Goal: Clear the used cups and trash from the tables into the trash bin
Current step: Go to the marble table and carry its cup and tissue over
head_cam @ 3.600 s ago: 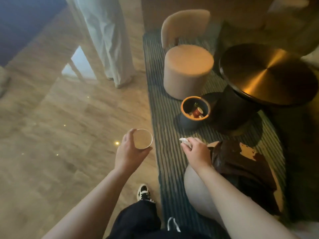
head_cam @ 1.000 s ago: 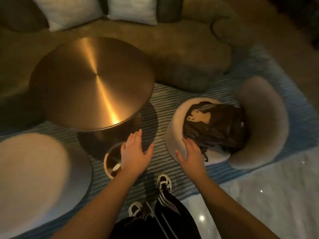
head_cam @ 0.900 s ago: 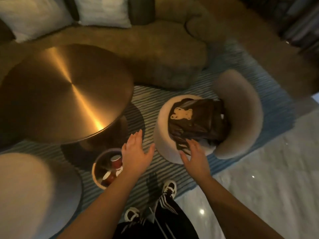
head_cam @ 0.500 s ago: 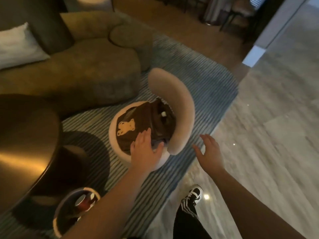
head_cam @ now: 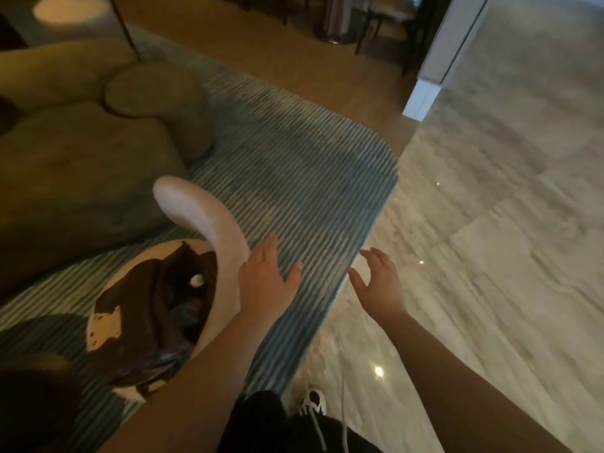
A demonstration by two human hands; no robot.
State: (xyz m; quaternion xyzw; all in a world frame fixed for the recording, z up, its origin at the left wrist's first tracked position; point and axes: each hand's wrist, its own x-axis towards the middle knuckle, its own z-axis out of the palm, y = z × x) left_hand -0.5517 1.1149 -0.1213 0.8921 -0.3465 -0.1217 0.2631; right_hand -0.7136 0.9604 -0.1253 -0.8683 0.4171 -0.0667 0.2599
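Observation:
My left hand [head_cam: 266,282] is open with fingers spread, hovering over the striped rug just right of the pale chair back. My right hand [head_cam: 379,284] is also open and holds nothing, above the rug's edge where the stone floor begins. No cup, trash or bin shows in this view.
A pale round chair [head_cam: 209,230] at lower left carries a dark brown bag [head_cam: 153,305]. An olive sofa [head_cam: 81,152] fills the upper left. The striped blue rug [head_cam: 304,165] runs through the middle, pale stone floor [head_cam: 496,223] lies right. A white pillar [head_cam: 441,53] and dark chairs stand far back.
The view has swung right. The round table and the trash bin have left the frame, and both empty hands now hang over the rug's edge instead of the bin and bag.

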